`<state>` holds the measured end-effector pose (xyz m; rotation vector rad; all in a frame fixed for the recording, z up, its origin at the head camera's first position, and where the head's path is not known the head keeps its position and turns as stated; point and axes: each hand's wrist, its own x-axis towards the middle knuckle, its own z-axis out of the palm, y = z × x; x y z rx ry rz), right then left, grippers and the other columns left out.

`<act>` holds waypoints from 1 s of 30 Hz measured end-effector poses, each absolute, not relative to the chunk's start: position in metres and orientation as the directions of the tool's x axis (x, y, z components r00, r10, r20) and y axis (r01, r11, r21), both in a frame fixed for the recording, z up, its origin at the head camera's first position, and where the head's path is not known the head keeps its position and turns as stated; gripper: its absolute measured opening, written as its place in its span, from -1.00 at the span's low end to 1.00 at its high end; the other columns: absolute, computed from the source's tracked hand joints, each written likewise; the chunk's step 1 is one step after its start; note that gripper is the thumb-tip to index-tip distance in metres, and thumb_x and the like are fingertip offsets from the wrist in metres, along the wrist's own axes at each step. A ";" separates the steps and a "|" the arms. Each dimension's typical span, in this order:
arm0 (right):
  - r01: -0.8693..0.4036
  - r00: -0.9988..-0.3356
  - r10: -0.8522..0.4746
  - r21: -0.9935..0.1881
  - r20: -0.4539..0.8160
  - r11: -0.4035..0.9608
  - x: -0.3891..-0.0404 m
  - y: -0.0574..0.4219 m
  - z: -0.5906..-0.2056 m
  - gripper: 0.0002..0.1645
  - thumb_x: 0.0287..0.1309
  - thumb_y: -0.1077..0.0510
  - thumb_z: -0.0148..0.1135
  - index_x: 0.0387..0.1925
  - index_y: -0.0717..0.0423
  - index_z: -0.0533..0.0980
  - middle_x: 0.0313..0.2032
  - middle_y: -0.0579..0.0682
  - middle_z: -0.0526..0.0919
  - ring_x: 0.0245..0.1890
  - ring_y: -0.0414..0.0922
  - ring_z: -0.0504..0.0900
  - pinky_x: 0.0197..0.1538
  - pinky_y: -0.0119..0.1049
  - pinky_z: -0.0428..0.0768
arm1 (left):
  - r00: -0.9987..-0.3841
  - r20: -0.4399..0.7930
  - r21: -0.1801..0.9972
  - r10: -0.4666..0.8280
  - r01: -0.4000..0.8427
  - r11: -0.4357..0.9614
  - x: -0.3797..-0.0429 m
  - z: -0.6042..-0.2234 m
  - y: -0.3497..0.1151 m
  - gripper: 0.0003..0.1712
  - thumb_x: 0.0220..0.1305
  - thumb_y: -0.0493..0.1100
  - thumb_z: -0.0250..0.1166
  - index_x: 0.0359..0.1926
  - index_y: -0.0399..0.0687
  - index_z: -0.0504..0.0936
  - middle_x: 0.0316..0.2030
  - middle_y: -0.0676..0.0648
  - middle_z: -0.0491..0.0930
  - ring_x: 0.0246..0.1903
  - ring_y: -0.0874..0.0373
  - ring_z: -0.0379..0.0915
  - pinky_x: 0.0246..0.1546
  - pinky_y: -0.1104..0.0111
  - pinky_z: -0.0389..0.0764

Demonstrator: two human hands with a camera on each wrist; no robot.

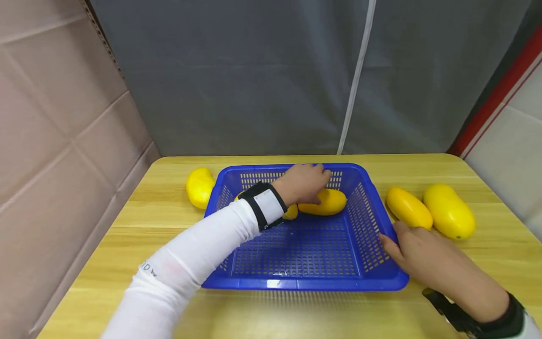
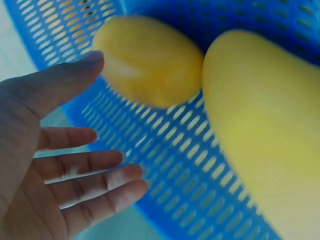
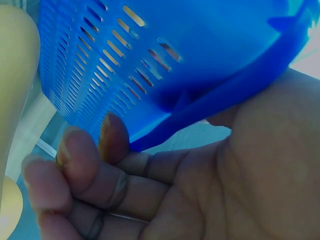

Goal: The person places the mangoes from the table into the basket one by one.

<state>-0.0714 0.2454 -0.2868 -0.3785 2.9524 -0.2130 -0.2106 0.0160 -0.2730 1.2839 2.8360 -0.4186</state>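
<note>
A blue plastic basket (image 1: 296, 285) with slotted walls stands on the table. Inside, along its far side, lie a yellow mango (image 1: 328, 203) and another mango (image 1: 290, 213) partly hidden by my left arm; a bit of yellow shows behind the wrist strap. Over these mangoes reaches my left hand (image 1: 302, 182). In the left wrist view its fingers are nearly straight and spread, and the thumb tip meets the end of a mango (image 2: 150, 62). My right hand (image 1: 423, 249) grips the basket's right rim, thumb on the inner side and fingers curled outside below the rim.
Left of the basket a yellow mango (image 1: 200, 187) lies close to the rim. Two more, a slimmer mango (image 1: 408, 207) and a larger one (image 1: 449, 212), lie to the right beyond my right hand. A grey curtain (image 1: 254, 94) hangs behind the wooden table (image 1: 169, 263).
</note>
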 end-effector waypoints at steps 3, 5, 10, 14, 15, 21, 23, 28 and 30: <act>-0.235 -0.956 -0.257 -0.158 -0.141 0.959 -0.071 0.245 -0.287 -0.44 0.37 -0.10 -0.02 -0.15 0.42 0.40 -0.65 -0.07 0.33 -0.69 -0.20 0.36 -0.63 -0.31 0.31 | -0.671 -0.111 -0.189 0.733 0.738 0.647 -0.212 -0.261 0.006 -0.28 0.17 0.14 0.34 0.24 -0.13 0.40 0.09 -0.13 0.47 0.00 0.03 0.45 -0.05 0.25 0.54; -0.234 -0.958 -0.255 -0.154 -0.132 0.960 -0.071 0.244 -0.287 -0.46 0.37 -0.10 -0.01 -0.16 0.41 0.40 -0.65 -0.07 0.33 -0.69 -0.19 0.36 -0.63 -0.31 0.31 | -0.675 -0.099 -0.176 0.731 0.735 0.655 -0.213 -0.253 -0.005 -0.30 0.17 0.10 0.35 0.23 -0.14 0.41 0.09 -0.14 0.47 0.02 0.03 0.43 -0.02 0.26 0.53; -0.235 -0.961 -0.252 -0.147 -0.112 0.961 -0.072 0.244 -0.286 -0.49 0.37 -0.09 0.00 -0.20 0.38 0.41 -0.65 -0.07 0.33 -0.70 -0.19 0.35 -0.64 -0.31 0.30 | -0.685 -0.052 -0.226 0.726 0.717 0.660 -0.217 -0.238 -0.035 -0.27 0.18 0.09 0.35 0.26 -0.17 0.38 0.09 -0.16 0.47 0.03 0.00 0.42 0.00 0.25 0.52; -0.234 -0.962 -0.251 -0.147 -0.111 0.961 -0.072 0.244 -0.285 -0.51 0.37 -0.08 0.00 -0.22 0.36 0.41 -0.66 -0.08 0.32 -0.70 -0.19 0.34 -0.65 -0.30 0.29 | -0.691 -0.023 -0.218 0.722 0.709 0.671 -0.220 -0.235 -0.056 -0.29 0.20 0.08 0.34 0.24 -0.22 0.38 0.06 -0.19 0.48 -0.02 -0.03 0.44 -0.02 0.25 0.53; -0.233 -0.961 -0.250 -0.148 -0.115 0.961 -0.073 0.244 -0.285 -0.51 0.37 -0.08 -0.01 -0.23 0.35 0.41 -0.66 -0.08 0.32 -0.70 -0.19 0.34 -0.65 -0.30 0.29 | -0.696 -0.015 -0.213 0.717 0.703 0.678 -0.220 -0.235 -0.061 -0.30 0.20 0.07 0.34 0.23 -0.22 0.39 0.04 -0.19 0.48 -0.03 -0.03 0.44 -0.03 0.25 0.53; -0.220 -0.960 -0.241 -0.154 -0.143 0.963 -0.075 0.244 -0.287 -0.46 0.38 -0.11 -0.04 -0.18 0.38 0.41 -0.65 -0.07 0.33 -0.69 -0.19 0.36 -0.64 -0.30 0.31 | -0.720 0.053 -0.216 0.692 0.668 0.712 -0.225 -0.233 -0.087 -0.39 0.16 0.01 0.38 0.12 -0.25 0.44 -0.07 -0.20 0.51 -0.11 -0.06 0.46 -0.13 0.21 0.57; -0.219 -0.960 -0.241 -0.154 -0.143 0.964 -0.075 0.245 -0.288 -0.45 0.38 -0.11 -0.04 -0.18 0.39 0.41 -0.65 -0.07 0.34 -0.68 -0.19 0.36 -0.64 -0.30 0.31 | -0.731 0.067 -0.220 0.679 0.653 0.725 -0.226 -0.231 -0.096 -0.41 0.16 -0.03 0.39 0.10 -0.27 0.44 -0.10 -0.21 0.51 -0.13 -0.08 0.46 -0.15 0.19 0.57; -0.220 -0.962 -0.240 -0.151 -0.129 0.964 -0.076 0.245 -0.290 -0.48 0.37 -0.09 -0.01 -0.18 0.39 0.41 -0.65 -0.07 0.34 -0.68 -0.18 0.37 -0.64 -0.30 0.31 | -0.787 0.071 -0.191 0.613 0.592 0.783 -0.229 -0.225 -0.117 -0.42 0.18 -0.05 0.37 0.10 -0.31 0.43 -0.09 -0.25 0.49 -0.12 -0.11 0.45 -0.12 0.13 0.56; -0.219 -0.962 -0.239 -0.151 -0.131 0.964 -0.076 0.245 -0.290 -0.47 0.37 -0.09 -0.01 -0.18 0.39 0.41 -0.65 -0.07 0.34 -0.69 -0.18 0.37 -0.64 -0.30 0.31 | -0.812 0.069 -0.168 0.579 0.563 0.809 -0.231 -0.223 -0.126 -0.42 0.19 -0.04 0.36 0.10 -0.31 0.43 -0.08 -0.26 0.48 -0.11 -0.12 0.45 -0.12 0.11 0.56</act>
